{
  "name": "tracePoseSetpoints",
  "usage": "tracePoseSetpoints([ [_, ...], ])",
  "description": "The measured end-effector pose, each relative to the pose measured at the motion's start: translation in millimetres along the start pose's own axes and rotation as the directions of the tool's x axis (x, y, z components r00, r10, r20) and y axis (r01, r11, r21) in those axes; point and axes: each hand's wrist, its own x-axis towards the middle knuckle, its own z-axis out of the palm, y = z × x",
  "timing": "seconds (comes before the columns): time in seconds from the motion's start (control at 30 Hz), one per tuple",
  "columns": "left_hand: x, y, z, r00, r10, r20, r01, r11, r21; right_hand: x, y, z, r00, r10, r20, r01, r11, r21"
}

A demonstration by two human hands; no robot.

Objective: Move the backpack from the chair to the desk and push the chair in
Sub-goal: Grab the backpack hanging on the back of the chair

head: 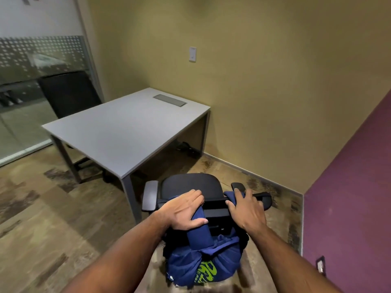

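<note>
Both hands — left hand (182,210), right hand (246,208) — clamped the backpack's (203,261) straps, draped over the chair (191,185) back; lifting them straight up together should clear it for the desk (127,127)

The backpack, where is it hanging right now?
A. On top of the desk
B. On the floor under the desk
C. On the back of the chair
C. The blue backpack hangs by its straps over the back of the black chair, and both hands hold those straps; nothing lies on the grey desk.
</note>
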Motion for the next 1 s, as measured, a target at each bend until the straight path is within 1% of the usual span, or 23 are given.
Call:
tracePoseSetpoints([
  [0.17,-6,-5,-6,0.998,0.018,-0.052,-0.011,0.989,0.148,4,6,4,0.999,-0.032,-0.042,0.034,0.998,0.059],
  [0.3,-26,-14,-19,0.997,0.023,-0.07,-0.002,0.959,0.284,2,4,2,0.996,-0.014,-0.092,0.024,0.993,0.118],
  [0.4,-36,-13,-28,0.997,-0.011,-0.079,0.038,0.938,0.346,-2,4,-3,0.987,0.029,-0.16,-0.002,0.987,0.163],
  [0.53,-51,-10,-35,0.989,-0.104,-0.103,0.136,0.912,0.386,-9,8,-15,0.968,0.079,-0.24,-0.026,0.975,0.219],
  [0.67,-58,0,-34,0.987,-0.117,-0.109,0.149,0.921,0.361,-21,2,-24,0.951,0.093,-0.295,-0.033,0.979,0.202],
  [0.83,-61,18,-32,0.983,-0.155,-0.1,0.173,0.963,0.208,-39,0,-43,0.924,0.133,-0.359,-0.075,0.982,0.172],
  [1.0,-62,32,-36,0.982,-0.154,-0.109,0.166,0.979,0.116,-50,-5,-68,0.878,0.122,-0.462,-0.072,0.99,0.125],
])
